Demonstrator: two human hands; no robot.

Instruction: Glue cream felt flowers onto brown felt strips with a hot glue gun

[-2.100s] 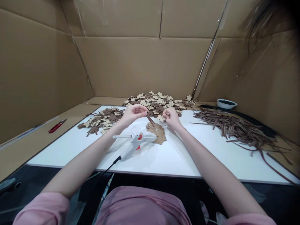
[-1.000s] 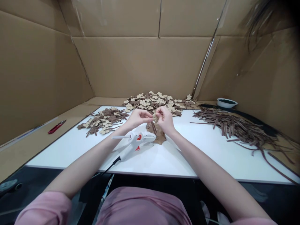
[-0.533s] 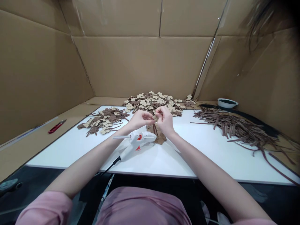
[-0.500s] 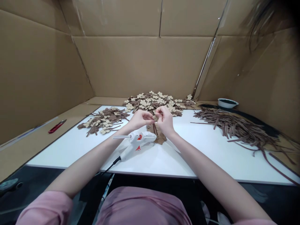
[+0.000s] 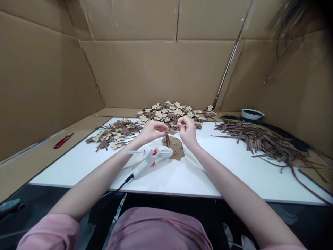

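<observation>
My left hand point(image 5: 155, 132) pinches a small felt-like flower point(image 5: 172, 132) between thumb and fingertips. Two narrow brown strips point(image 5: 168, 140) hang down below those fingertips. A short gap to the right, my right hand point(image 5: 187, 132) is closed, thumb against curled fingers; whatever may be in them is too small to make out. Under both hands a brown, irregular flat mat point(image 5: 177, 147) lies on the white board. A white glue gun point(image 5: 149, 158) stands in front of it, nozzle to the right, its cord running toward my lap.
Behind my hands lies a heap of beige and brown flowers point(image 5: 169, 113). A smaller pile of flowers with strips point(image 5: 117, 133) is at left, beside a red cutter knife point(image 5: 63, 141). Loose brown strips point(image 5: 260, 139) and a white bowl point(image 5: 253, 114) are at right. Cardboard walls point(image 5: 156, 73) enclose the board.
My right hand has drawn away from the flower to the right. My left hand has shifted slightly left with the flower and strips, uncovering more of the brown mat.
</observation>
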